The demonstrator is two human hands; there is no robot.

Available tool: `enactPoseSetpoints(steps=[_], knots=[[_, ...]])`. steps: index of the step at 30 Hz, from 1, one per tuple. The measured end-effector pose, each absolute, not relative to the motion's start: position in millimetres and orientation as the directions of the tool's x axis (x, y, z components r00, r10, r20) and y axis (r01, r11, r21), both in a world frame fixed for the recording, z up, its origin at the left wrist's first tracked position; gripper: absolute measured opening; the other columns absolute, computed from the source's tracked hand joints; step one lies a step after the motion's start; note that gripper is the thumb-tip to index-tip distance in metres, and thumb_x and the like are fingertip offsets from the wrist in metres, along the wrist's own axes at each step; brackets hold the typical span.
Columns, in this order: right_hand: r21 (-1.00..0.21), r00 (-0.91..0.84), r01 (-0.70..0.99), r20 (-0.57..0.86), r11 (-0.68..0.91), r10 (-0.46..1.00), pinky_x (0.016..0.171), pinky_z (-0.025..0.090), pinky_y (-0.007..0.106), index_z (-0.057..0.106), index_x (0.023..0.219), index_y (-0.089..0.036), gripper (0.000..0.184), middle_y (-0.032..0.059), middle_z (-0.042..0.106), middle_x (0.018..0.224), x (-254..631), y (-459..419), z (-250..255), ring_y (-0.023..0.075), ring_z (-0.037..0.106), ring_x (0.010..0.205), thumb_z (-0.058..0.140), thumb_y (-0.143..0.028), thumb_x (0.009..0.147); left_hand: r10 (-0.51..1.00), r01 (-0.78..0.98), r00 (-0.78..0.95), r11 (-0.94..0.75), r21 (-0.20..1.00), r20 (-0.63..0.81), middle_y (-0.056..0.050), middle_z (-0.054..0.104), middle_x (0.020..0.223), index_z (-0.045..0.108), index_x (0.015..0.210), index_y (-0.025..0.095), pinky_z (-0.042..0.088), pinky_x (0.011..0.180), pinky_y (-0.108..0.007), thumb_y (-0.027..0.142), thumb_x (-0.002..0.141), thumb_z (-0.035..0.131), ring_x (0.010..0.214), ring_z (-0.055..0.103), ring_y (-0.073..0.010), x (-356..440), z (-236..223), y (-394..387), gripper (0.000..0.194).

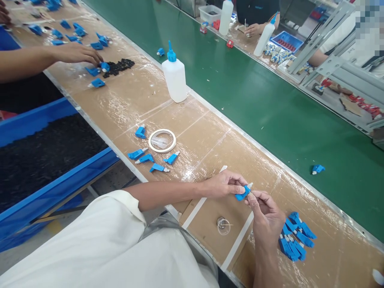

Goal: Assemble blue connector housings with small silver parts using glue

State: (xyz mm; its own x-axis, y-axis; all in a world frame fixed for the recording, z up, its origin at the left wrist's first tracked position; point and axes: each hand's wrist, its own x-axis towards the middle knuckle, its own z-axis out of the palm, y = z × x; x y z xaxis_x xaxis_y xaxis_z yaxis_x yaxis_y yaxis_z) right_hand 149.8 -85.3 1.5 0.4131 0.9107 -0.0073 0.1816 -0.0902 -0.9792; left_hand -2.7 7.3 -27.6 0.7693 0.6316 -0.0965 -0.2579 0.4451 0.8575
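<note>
My left hand and my right hand meet over the cardboard-covered bench. Both pinch one small blue plastic part with a white tip between their fingertips. My left hand holds its left end, my right hand its right end. A heap of several similar blue parts lies just right of my right hand. A small clear round dish sits on the bench below my hands.
A tape ring and several blue parts lie left of my hands. A white squeeze bottle stands behind. The green conveyor carries a lone blue part. Another person's hand works at far left; others sit across the belt.
</note>
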Motion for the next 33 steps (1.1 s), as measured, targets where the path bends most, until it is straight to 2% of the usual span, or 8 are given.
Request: enactPoseSetpoints(steps=[6, 13, 23, 33], knots=[[-0.986, 0.502, 0.080, -0.087, -0.146, 0.861, 0.069, 0.057, 0.033, 0.074, 0.087, -0.017, 0.031, 0.0052, 0.073, 0.077, 162, -93, -2, 0.0192, 0.070, 0.071, 0.085, -0.044, 0.075, 0.628, -0.302, 0.760, 0.569, 0.765, -0.168, -0.005, 0.068, 0.080, 0.073, 0.089, 0.010, 0.050, 0.078, -0.029, 0.056, 0.062, 0.090, 0.074, 0.061, -0.0129, 1, -29, 5, 0.055], [-0.995, 0.511, -0.046, -0.100, -0.090, 0.853, 0.065, 0.056, 0.030, 0.072, 0.082, -0.018, 0.032, 0.0041, 0.073, 0.077, 161, -89, 1, 0.0165, 0.069, 0.067, 0.089, -0.042, 0.069, 0.620, -0.333, 0.756, 0.641, 0.691, -0.211, -0.004, 0.067, 0.078, 0.073, 0.087, 0.010, 0.049, 0.073, -0.028, 0.053, 0.056, 0.094, 0.072, 0.060, -0.0116, 3, -34, 8, 0.057], [-0.996, 0.550, 0.045, -0.035, -0.071, 0.834, 0.067, 0.059, 0.036, 0.076, 0.089, -0.016, 0.032, 0.0073, 0.075, 0.079, 164, -92, -8, 0.0199, 0.070, 0.068, 0.087, -0.042, 0.073, 0.587, -0.359, 0.776, 0.713, 0.603, -0.232, -0.001, 0.064, 0.075, 0.069, 0.083, 0.010, 0.049, 0.074, -0.029, 0.046, 0.058, 0.096, 0.068, 0.060, -0.0100, 3, -33, 12, 0.052], [-1.000, 0.529, 0.018, -0.012, -0.025, 0.849, 0.061, 0.061, 0.033, 0.077, 0.082, -0.018, 0.027, 0.0055, 0.072, 0.077, 158, -95, 0, 0.0205, 0.072, 0.065, 0.091, -0.036, 0.067, 0.593, -0.370, 0.766, 0.722, 0.584, -0.248, -0.002, 0.062, 0.074, 0.069, 0.082, 0.008, 0.049, 0.072, -0.027, 0.044, 0.057, 0.096, 0.070, 0.060, -0.0104, 2, -32, 14, 0.051]])
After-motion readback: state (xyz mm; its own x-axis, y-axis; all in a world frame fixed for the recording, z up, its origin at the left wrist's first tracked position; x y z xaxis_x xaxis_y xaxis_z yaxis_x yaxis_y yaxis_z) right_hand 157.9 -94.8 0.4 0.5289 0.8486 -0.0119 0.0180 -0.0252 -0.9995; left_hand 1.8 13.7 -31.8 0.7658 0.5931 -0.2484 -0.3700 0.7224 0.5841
